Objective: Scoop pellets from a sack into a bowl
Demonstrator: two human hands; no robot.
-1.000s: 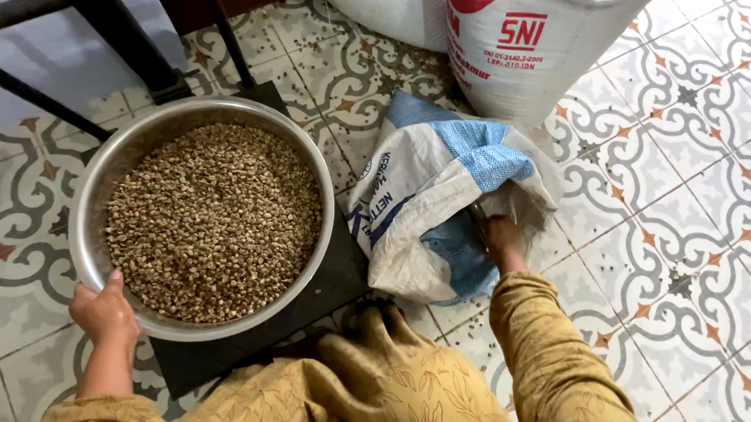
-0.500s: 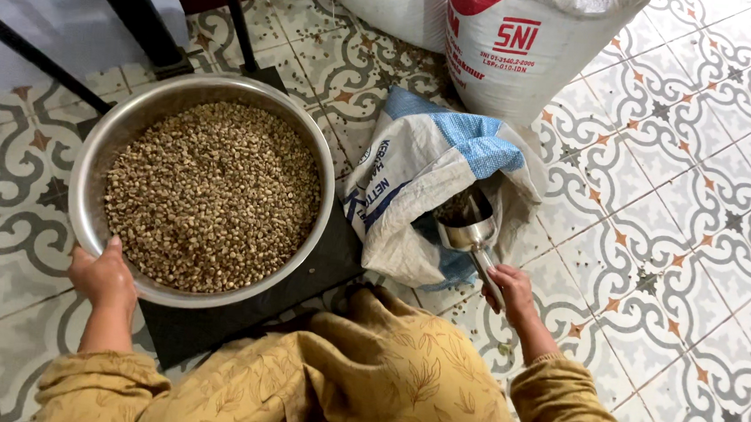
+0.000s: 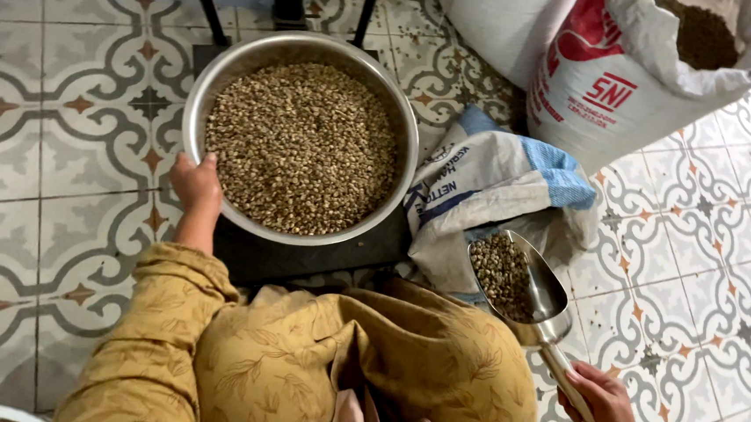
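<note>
Now your right hand (image 3: 610, 411) is wrapped around the handle of a metal scoop (image 3: 525, 283), fingers curled tight on the grip, and the scoop's bowl rides up and away from that hand, loaded with pale green-brown beans (image 3: 502, 271). It hangs just over the mouth of the small woven sack (image 3: 487, 188), the white-and-blue one lying slumped on its side directly ahead of your right hand.

Over on the other side, your left hand (image 3: 195, 182) is clamped on the near rim of the big steel bowl (image 3: 203, 93), thumb over the edge, fingers hidden beneath it. That bowl is filled nearly to the top with the same beans, and it sits on a dark flat platform (image 3: 302, 254) just beyond your knees. Bowl and scoop are near each other, with the small sack's edge between them.

Farther out past your right hand, a large white sack (image 3: 631, 79) with red printing stands open at the top, brown grain showing inside. Beyond the bowl, dark metal legs (image 3: 205, 1) rise from the patterned tile floor (image 3: 47, 126). Your mustard-coloured garment (image 3: 338, 367) fills the space between both arms.
</note>
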